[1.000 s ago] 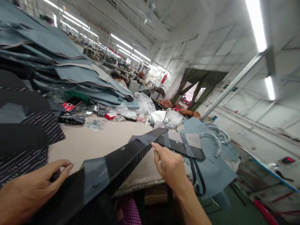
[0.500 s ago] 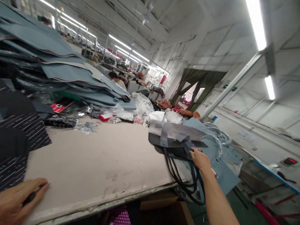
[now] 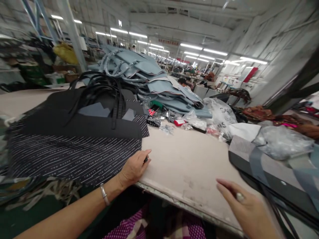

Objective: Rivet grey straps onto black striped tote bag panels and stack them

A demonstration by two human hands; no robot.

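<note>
My left hand [image 3: 134, 167] rests at the table's front edge beside a stack of black bag pieces [image 3: 87, 127] with striped, lettered lining [image 3: 74, 162] and black strap handles [image 3: 117, 99]. Its fingers are curled, and a small dark object [image 3: 146, 159] shows between thumb and fingers; its kind is unclear. My right hand [image 3: 245, 207] hovers over the right side of the table [image 3: 184, 156], thumb and forefinger stretched forward. A small pale object [image 3: 240, 197] shows in its grip. Close to it lies another pile of black bag pieces [image 3: 271, 169] with grey tops and dark straps.
Blue-grey bag panels [image 3: 154, 79] are heaped behind the table. Clear plastic bags [image 3: 220, 114], a red packet [image 3: 179, 122] and small wrapped parts line its back edge. Fabric strips [image 3: 59, 191] hang at lower left. A person sits farther back among workbenches.
The view has swung left. My right hand has let go of the black bag pieces on the right and moved back over the table. My left hand is now beside the lined stack.
</note>
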